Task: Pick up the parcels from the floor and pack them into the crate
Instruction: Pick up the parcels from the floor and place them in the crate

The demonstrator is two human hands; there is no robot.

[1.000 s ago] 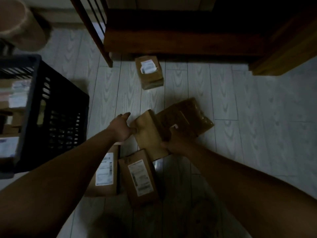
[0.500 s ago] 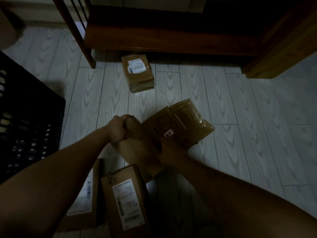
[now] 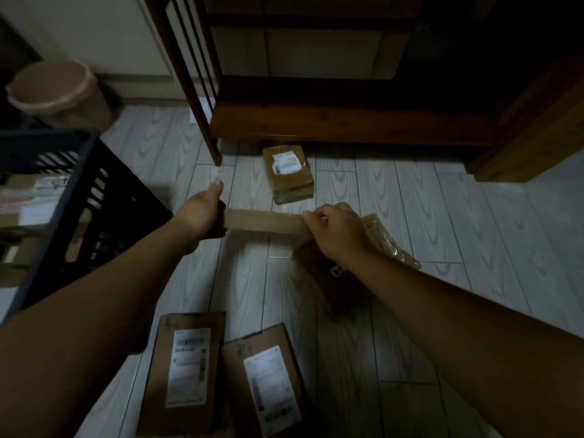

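Spanning both grips: parcel (image 3: 264, 221) between left hand (image 3: 197, 214), right hand (image 3: 336, 235).

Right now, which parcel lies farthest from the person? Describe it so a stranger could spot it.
Start at the dark wooden cabinet along the far wall. On the floor just before its base lies a small brown parcel. It lies alone, white label near its far end, while the other floor parcels cluster close to the person.

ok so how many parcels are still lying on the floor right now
4, maybe more out of view. One parcel by the wooden furniture, one dark box under the right hand with a plastic-wrapped corner showing behind it, and two labelled boxes side by side nearest the camera.
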